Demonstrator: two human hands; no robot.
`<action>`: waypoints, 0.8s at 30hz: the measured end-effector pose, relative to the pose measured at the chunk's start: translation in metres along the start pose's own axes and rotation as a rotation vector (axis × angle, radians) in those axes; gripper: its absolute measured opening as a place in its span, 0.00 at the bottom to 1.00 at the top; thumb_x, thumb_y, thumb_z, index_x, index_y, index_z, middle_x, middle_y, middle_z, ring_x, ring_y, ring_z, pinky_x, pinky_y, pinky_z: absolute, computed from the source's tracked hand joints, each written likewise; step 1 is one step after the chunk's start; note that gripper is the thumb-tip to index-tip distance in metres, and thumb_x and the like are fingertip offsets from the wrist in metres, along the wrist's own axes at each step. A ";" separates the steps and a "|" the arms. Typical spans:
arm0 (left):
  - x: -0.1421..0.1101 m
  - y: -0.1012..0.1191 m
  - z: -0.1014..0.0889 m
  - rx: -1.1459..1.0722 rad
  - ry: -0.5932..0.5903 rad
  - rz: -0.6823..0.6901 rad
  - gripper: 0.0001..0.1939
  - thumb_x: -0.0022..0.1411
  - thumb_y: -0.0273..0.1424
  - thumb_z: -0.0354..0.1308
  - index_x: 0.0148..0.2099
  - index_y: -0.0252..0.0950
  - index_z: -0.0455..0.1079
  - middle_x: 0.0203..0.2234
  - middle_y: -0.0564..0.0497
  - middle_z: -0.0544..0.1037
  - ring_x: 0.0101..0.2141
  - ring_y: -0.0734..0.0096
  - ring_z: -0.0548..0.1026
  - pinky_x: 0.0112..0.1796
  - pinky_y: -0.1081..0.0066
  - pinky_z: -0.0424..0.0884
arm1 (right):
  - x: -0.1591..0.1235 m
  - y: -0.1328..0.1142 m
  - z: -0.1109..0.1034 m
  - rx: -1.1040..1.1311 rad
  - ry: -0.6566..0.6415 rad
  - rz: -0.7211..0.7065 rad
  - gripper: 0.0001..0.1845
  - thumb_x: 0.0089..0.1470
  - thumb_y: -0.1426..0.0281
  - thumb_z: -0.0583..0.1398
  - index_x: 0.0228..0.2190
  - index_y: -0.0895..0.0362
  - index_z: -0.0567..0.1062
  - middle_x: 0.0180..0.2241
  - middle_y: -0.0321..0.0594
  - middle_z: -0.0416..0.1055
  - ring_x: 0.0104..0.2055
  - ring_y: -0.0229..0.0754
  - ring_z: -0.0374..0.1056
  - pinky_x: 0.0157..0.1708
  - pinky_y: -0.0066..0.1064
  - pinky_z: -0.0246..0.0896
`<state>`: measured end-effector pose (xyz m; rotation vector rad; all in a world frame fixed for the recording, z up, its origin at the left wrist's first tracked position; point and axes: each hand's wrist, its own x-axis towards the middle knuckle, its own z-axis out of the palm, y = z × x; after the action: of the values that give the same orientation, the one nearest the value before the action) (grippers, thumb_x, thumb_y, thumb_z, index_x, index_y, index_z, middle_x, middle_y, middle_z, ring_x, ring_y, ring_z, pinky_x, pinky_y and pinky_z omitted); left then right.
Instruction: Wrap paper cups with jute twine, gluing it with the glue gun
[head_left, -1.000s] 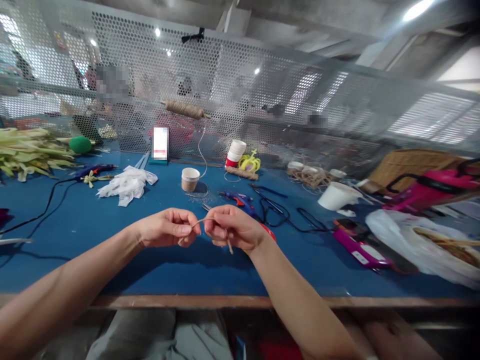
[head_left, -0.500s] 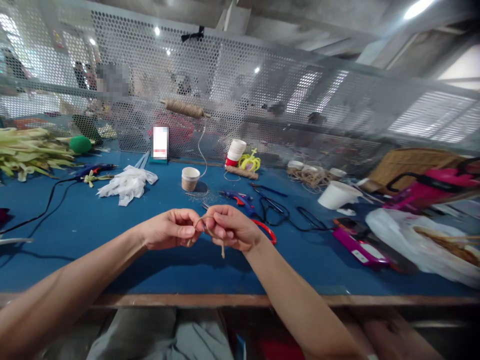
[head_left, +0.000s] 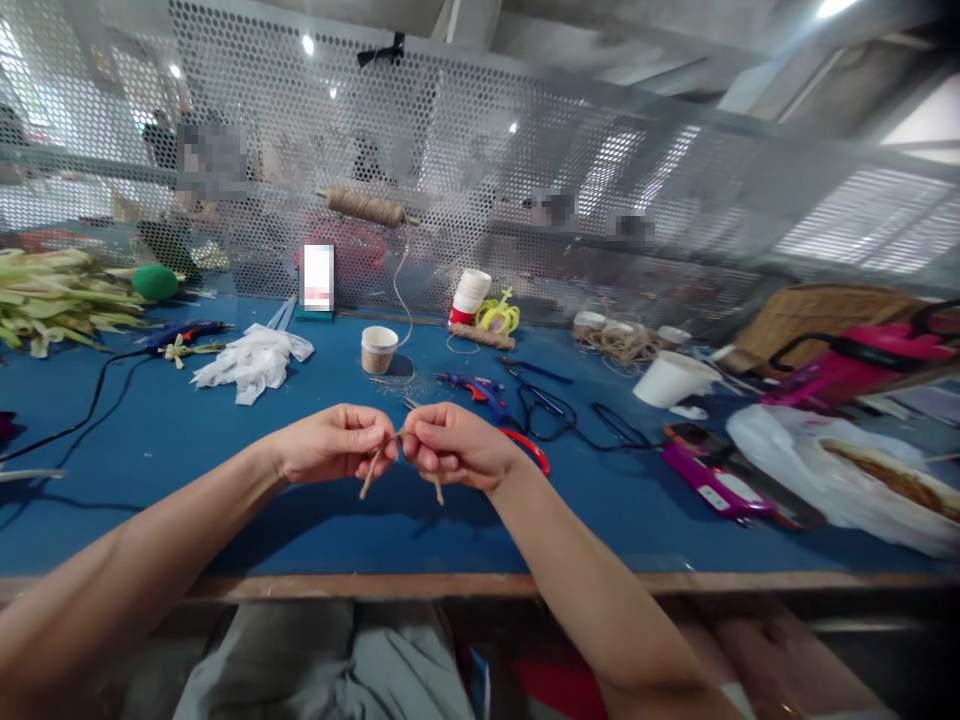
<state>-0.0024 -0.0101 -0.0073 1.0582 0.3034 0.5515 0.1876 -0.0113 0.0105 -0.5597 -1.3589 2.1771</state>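
A short piece of brown twine [head_left: 367, 483] is stretched between my two hands above the blue table. My left hand [head_left: 334, 443] pinches it between thumb and fingers, with one end hanging below. My right hand [head_left: 456, 445] pinches the other side, and a second end dangles under those fingers. Just behind the right hand lie scissors with red handles [head_left: 534, 450], partly hidden by it. Beyond the hands stands a paper cup wrapped in twine [head_left: 379, 352]. A blue glue gun [head_left: 480, 392] rests to the right of the cup.
A twine spool [head_left: 365, 207] hangs on the perforated screen. White plastic strips [head_left: 255, 362] and pale husks [head_left: 52, 295] lie at left. On the right are pliers [head_left: 536, 373], a white cup [head_left: 673, 380], a purple device [head_left: 709, 478] and a plastic bag [head_left: 787, 450].
The loop of twine between my hands has been drawn tighter. An end now hangs visibly below my left fingers. The view has shifted slightly.
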 end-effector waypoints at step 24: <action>0.004 -0.003 0.009 -0.109 0.072 0.136 0.08 0.50 0.31 0.61 0.29 0.31 0.68 0.18 0.52 0.71 0.21 0.79 0.67 0.24 0.79 0.63 | -0.007 -0.004 0.003 -0.032 0.011 -0.157 0.13 0.41 0.65 0.65 0.24 0.63 0.73 0.17 0.33 0.66 0.12 0.21 0.49 0.10 0.14 0.43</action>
<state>0.0062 -0.0157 -0.0051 0.9588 0.2628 0.7212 0.1920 -0.0156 0.0155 -0.4591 -1.3857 2.0276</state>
